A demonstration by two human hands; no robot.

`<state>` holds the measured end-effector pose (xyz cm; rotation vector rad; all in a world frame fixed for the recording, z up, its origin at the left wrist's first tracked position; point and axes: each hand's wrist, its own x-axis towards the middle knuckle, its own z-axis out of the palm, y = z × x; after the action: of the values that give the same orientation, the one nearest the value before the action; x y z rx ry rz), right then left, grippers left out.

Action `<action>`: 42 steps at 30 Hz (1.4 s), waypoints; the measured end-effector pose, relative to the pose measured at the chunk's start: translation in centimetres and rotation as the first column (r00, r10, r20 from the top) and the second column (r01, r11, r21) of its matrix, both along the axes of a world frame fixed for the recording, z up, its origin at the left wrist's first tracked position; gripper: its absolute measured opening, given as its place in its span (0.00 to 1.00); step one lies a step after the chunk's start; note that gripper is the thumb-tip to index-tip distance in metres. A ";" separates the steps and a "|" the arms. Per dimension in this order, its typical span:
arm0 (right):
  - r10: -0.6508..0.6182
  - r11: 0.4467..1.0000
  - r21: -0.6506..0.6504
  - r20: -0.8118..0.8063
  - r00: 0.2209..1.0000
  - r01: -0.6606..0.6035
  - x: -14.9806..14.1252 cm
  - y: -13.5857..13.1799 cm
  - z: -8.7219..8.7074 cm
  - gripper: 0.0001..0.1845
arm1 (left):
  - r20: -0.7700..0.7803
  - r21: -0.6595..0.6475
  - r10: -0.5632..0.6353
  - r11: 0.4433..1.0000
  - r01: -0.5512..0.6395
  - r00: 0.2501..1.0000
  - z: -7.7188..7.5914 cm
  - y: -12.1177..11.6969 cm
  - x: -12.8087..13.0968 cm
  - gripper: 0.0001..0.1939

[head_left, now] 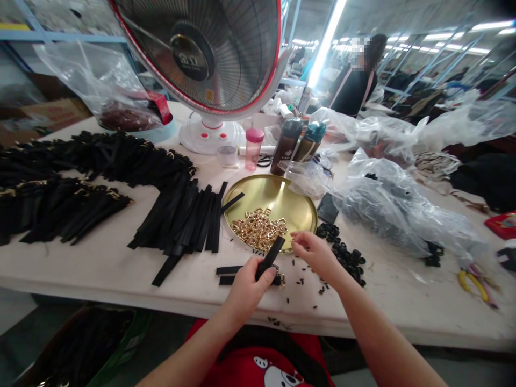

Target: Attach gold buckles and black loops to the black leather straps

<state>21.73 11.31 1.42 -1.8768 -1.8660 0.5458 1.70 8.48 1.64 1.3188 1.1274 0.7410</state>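
My left hand [249, 284] is closed around a short black strap [274, 251], which points up toward the tray. Beneath and beside that hand, other black strap pieces [229, 280] with gold buckles lie on the table. My right hand [316, 257] has its fingertips pinched together at the near right rim of a round gold tray [296, 200]; whatever is between them is too small to make out. A heap of small gold buckles [258, 230] lies in the tray. Tiny black bits [300, 281] are scattered below my right hand.
Black straps [189, 215] are piled at left. A heater [209, 129], a pink cup [253, 148] and dark bottles [286, 146] stand behind the tray. To the right are black round pieces [350, 262], plastic bags [399, 207] and yellow-handled pliers [472, 285]. A person [355, 88] stands beyond.
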 end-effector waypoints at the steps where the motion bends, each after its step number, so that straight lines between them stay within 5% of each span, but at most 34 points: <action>1: 0.016 1.000 -0.003 -0.206 0.978 -0.017 -0.7 -1.1 0.2 0.08 | 0.029 0.005 0.008 1.000 -0.008 1.000 0.4 0.1 0.2 0.14; 4: 0.005 0.998 -0.045 -0.602 0.798 -0.040 -3.0 -4.0 0.6 0.09 | 0.098 -0.024 0.001 1.000 0.001 0.995 1.2 0.1 0.7 0.13; 10: -0.133 0.988 -0.065 -0.819 0.558 0.141 -5.9 -6.8 1.0 0.11 | 0.117 -0.106 0.018 0.994 -0.005 0.993 0.6 -1.8 0.9 0.12; 18: -0.184 0.955 0.050 -0.675 0.715 0.293 -6.8 -9.1 -1.2 0.09 | 0.064 0.014 0.049 0.999 -0.050 0.997 -0.7 -3.8 1.8 0.10; 22: -0.140 0.983 0.011 -0.595 0.791 0.181 -6.2 -9.8 -1.5 0.12 | 0.010 0.075 0.026 0.997 -0.027 1.000 -0.4 -3.4 1.5 0.11; 26: 0.041 0.999 0.040 -0.561 0.827 -0.023 -5.2 -10.3 -0.2 0.19 | -0.031 0.066 -0.041 0.997 0.043 0.999 0.0 -2.5 0.7 0.12; 32: 0.085 0.996 0.061 -0.498 0.863 -0.063 -3.8 -9.9 0.4 0.21 | -0.026 -0.131 -0.224 0.967 0.218 0.974 0.4 -2.1 0.6 0.12; 39: -0.106 0.994 -0.076 -0.743 0.661 0.074 -3.8 -9.5 -0.7 0.14 | 0.129 -0.241 -0.283 0.921 0.307 0.950 0.6 -2.0 0.7 0.16; 42: -0.289 0.951 -0.217 -0.876 0.386 0.221 -3.6 -9.1 -0.6 0.10 | 0.097 -0.210 -0.264 0.937 0.279 0.960 0.4 -2.2 0.3 0.16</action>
<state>18.10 2.24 0.79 -1.3478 -0.7918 1.2154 2.02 6.30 2.05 1.2182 0.9205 0.4385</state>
